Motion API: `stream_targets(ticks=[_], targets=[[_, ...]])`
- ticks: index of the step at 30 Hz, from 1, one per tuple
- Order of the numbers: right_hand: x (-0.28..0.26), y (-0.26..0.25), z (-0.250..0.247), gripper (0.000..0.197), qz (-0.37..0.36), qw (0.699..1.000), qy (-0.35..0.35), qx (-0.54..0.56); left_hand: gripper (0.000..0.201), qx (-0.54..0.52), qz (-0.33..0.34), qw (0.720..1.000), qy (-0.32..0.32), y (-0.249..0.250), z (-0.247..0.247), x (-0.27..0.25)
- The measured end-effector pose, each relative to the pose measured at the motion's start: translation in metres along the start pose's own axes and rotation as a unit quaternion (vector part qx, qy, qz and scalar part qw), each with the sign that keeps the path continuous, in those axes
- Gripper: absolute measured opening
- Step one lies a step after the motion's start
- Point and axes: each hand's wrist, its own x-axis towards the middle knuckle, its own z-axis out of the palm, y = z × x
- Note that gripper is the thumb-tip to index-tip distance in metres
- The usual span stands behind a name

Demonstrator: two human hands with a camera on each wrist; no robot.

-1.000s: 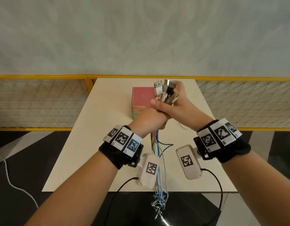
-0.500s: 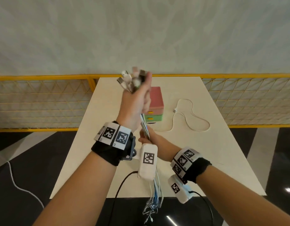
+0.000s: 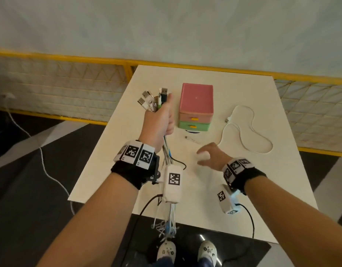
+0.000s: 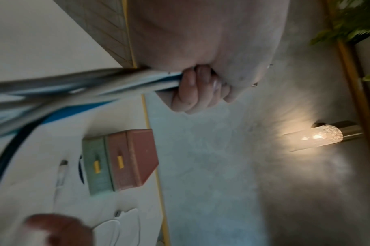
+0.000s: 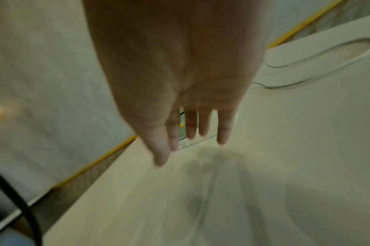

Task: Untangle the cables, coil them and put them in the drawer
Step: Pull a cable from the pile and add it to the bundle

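Note:
My left hand point(image 3: 162, 120) is raised over the table's left side and grips a bundle of cables point(image 3: 167, 151), white, blue and black. Their USB plugs point(image 3: 153, 98) fan out above the fist, and the loose ends point(image 3: 167, 226) hang past the table's front edge. The left wrist view shows the fingers point(image 4: 192, 93) curled round the bundle point(image 4: 125, 81). My right hand point(image 3: 210, 157) hovers over the table's middle, fingers spread and holding nothing; its fingers point(image 5: 190, 126) are straight in the right wrist view. A white cable point(image 3: 247, 132) lies loose beside the small drawer box point(image 3: 196, 105).
The drawer box has a pink top drawer point(image 3: 194, 118) and a green lower drawer point(image 3: 193, 126), both closed, with yellow handles. The white cable's plug point(image 3: 190, 139) lies in front of it. A yellow mesh fence point(image 3: 60, 89) runs behind the cream table point(image 3: 243, 180).
My right hand has let go of the cable bundle below the left fist and moved right, opening over the table. The left hand with the bundle has lowered slightly.

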Motion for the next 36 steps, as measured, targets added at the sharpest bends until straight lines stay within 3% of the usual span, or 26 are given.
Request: stream_targets(ticks=[2, 5, 10, 14, 16, 18, 21, 23, 26, 31, 34, 36], targets=[[0.015, 0.006, 0.0, 0.055, 0.003, 0.998, 0.058, -0.033, 0.062, -0.002, -0.011, 1.0, 0.015, -0.008, 0.009, 0.001], [0.028, 0.012, 0.004, 0.066, 0.03, 0.997, 0.027, -0.072, 0.063, -0.019, -0.012, 0.999, 0.031, -0.014, 0.018, 0.002], [0.024, 0.019, 0.016, 0.04, 0.046, 0.986, 0.032, -0.159, 0.067, -0.042, -0.021, 0.997, 0.056, -0.017, 0.026, 0.007], [0.005, 0.024, 0.028, 0.026, 0.055, 0.984, 0.024, -0.169, 0.056, -0.055, -0.015, 0.997, 0.055, -0.022, 0.03, 0.004], [-0.007, 0.023, 0.026, 0.024, 0.053, 0.991, 0.049, -0.114, 0.055, -0.04, -0.014, 0.998, 0.04, -0.025, 0.028, 0.001], [-0.024, 0.014, 0.014, 0.021, 0.042, 0.993, 0.108, 0.028, 0.056, -0.027, -0.014, 0.999, 0.022, -0.03, 0.026, -0.002], [-0.06, -0.014, -0.013, 0.013, -0.004, 0.949, 0.177, 0.262, 0.045, -0.024, -0.018, 0.999, 0.015, -0.035, 0.031, -0.012], [-0.083, -0.039, -0.031, 0.012, -0.057, 0.918, 0.197, 0.341, 0.038, -0.007, -0.023, 1.0, 0.004, -0.034, 0.043, -0.022], [-0.106, -0.067, -0.049, 0.013, -0.124, 0.898, 0.197, 0.373, 0.049, 0.04, -0.019, 0.997, -0.063, -0.024, 0.061, -0.038], [-0.129, -0.081, -0.061, 0.026, -0.159, 0.886, 0.207, 0.384, 0.031, 0.046, 0.07, 0.989, -0.123, -0.01, 0.064, -0.056], [-0.137, -0.082, -0.054, 0.029, -0.175, 0.903, 0.197, 0.34, 0.039, 0.026, 0.11, 0.986, -0.122, -0.005, 0.06, -0.062], [-0.14, -0.079, -0.044, 0.031, -0.183, 0.922, 0.167, 0.299, 0.039, -0.055, 0.105, 0.985, -0.122, 0.005, 0.054, -0.064]])
